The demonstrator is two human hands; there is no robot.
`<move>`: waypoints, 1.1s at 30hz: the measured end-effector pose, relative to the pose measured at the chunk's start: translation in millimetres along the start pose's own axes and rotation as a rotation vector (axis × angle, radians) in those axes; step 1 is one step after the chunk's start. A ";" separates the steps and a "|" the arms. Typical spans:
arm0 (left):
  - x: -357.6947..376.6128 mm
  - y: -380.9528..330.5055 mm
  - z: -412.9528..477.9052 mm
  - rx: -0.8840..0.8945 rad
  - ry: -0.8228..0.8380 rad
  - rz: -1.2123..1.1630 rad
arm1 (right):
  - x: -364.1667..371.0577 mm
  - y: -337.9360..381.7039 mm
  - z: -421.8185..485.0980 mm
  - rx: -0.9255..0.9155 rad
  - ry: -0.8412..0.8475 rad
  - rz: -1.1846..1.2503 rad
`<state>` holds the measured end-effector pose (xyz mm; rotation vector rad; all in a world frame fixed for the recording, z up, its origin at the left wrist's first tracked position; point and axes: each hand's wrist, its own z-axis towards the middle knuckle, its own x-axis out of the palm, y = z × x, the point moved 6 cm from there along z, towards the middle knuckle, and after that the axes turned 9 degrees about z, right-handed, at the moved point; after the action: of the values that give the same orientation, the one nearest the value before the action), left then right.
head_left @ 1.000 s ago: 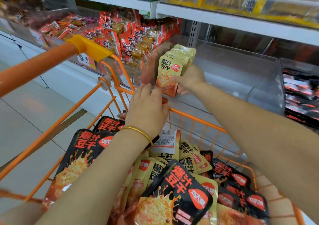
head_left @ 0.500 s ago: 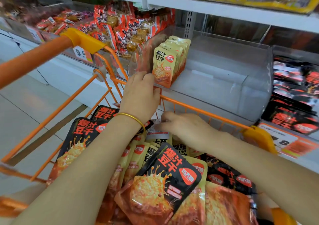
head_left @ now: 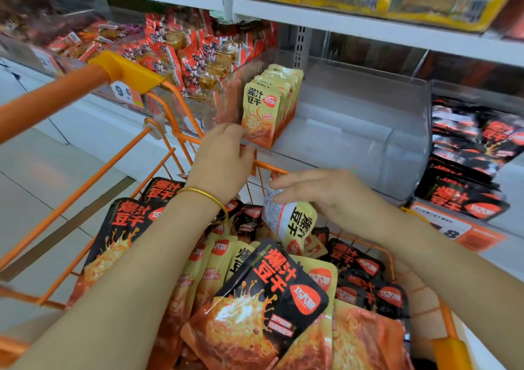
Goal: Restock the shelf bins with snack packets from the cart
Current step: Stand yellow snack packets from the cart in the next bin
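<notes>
A yellow snack packet (head_left: 295, 223), bent so its white printed back shows, is pinched at its top end by the right hand (head_left: 337, 196), thumb above and fingers below, just in front of and below the clear bin (head_left: 397, 131) on the shelf. Inside the clear bin, at its left end, a row of matching yellow packets (head_left: 266, 106) stands upright, faces forward. The left hand (head_left: 221, 157) lies against the clear bin's front lip, its bent fingers touching the bottom edge of the foremost packet in the row; whether it grasps anything cannot be told. A gold bangle (head_left: 211, 196) circles that wrist. Below and in front of the clear bin, the orange wire cart (head_left: 85, 188) is heaped with more yellow packets and larger black packets (head_left: 272, 290) of the same brand, lying flat and overlapping. The cart's orange handle bar, ending in a yellow cap (head_left: 127, 69), runs to the left of the clear bin. The neighbouring bin to the clear bin's left holds red-orange packets (head_left: 181, 49); the one to its right holds stacked black packets (head_left: 476, 154). An orange price label (head_left: 453, 228) sits below the clear bin's right corner, and a white shelf board (head_left: 340, 26) runs above it.
</notes>
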<state>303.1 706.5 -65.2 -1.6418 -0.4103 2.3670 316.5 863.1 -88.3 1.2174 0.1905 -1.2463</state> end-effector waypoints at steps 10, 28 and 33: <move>-11.6 -3.7 0.0 -0.108 0.015 -0.271 | -53.1 -35.7 31.1 0.453 -0.413 0.374; 6.1 5.3 -8.4 -0.010 0.005 0.036 | -49.9 -99.4 64.7 0.805 -0.624 0.677; 16.4 4.8 -12.0 0.029 0.035 0.161 | -22.8 -123.7 88.2 0.884 -0.489 0.375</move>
<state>308.6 708.8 -85.2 -1.7613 -0.2450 2.4409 168.1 829.3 -109.1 1.5264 -0.9996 -1.2761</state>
